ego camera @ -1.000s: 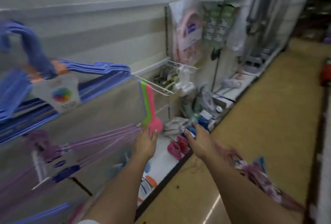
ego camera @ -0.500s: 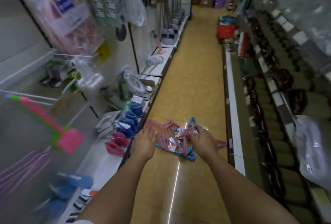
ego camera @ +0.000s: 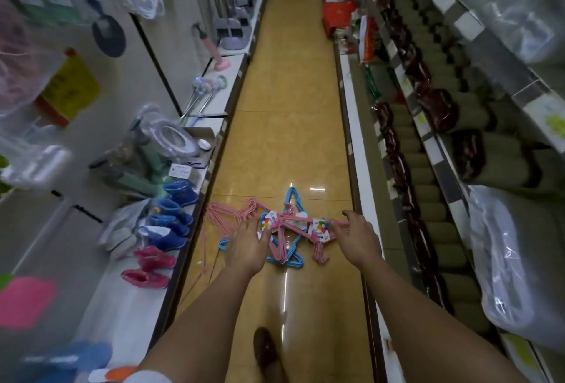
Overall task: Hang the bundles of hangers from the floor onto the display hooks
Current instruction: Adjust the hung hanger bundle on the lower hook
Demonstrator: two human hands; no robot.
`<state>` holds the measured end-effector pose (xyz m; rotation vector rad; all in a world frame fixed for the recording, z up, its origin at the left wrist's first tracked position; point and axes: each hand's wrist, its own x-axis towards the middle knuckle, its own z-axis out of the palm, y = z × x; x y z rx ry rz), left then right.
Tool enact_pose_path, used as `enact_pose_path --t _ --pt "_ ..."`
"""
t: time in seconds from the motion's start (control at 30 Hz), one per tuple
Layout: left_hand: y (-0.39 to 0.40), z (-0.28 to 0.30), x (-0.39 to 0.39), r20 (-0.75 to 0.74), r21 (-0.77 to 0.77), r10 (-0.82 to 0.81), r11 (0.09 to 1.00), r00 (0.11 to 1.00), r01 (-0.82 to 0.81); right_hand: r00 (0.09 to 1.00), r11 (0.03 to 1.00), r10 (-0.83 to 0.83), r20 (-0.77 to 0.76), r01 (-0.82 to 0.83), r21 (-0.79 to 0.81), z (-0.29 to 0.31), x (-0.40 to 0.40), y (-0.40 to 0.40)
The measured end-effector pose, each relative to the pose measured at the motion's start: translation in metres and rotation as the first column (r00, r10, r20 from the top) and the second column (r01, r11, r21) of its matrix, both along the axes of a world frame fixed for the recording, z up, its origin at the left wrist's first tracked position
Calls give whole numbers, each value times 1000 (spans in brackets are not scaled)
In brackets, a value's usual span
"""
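Several bundles of pink hangers (ego camera: pixel 227 214) and a blue hanger bundle (ego camera: pixel 294 199) lie tangled on the yellow tiled floor (ego camera: pixel 284 138) in the middle of the aisle. Paper labels (ego camera: pixel 319 229) wrap the bundles. My left hand (ego camera: pixel 246 243) reaches out over the left part of the pile with straight fingers, fingertips by a label. My right hand (ego camera: pixel 357 235) hovers at the pile's right edge, fingers loosely spread next to a pink hanger end. Neither hand grips anything. The display hooks are out of sight.
A low white shelf on the left carries small blue boots (ego camera: pixel 172 214) and pink boots (ego camera: pixel 153 260). Rolled mats (ego camera: pixel 428 199) and plastic-wrapped goods fill the right shelving. My brown shoe (ego camera: pixel 266 349) is on the floor below. Red boxes (ego camera: pixel 336 15) sit far down the aisle.
The view swung from the hanger display wall on the left down the aisle to the floor pile. Both empty hands moved forward and down toward the hangers.
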<state>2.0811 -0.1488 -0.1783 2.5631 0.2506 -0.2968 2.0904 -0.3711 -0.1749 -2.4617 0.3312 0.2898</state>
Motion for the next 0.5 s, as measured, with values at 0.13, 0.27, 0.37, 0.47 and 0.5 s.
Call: enact_pose_path --t 0.13,0.27,0.37,0.47,0.5 --pt "-8 -25 49 -49 -24 -68 997 996 67 995 996 -93 -20 93 9 -22 37 -14" --pt "-4 -51 92 -96 -52 -111 993 989 106 982 983 -180 -64 182 25 -47 74 -17" --pt "-1 -74 123 -120 -65 -114 992 986 107 971 972 -223 -91 229 61 -69 98 -16" --pt "-5 -103 147 -163 -79 -114 992 980 102 965 967 -235 -114 244 76 -97 117 -18" --pt "-8 -115 153 -174 -86 -118 991 978 104 965 967 -233 -122 243 78 -110 123 -20"
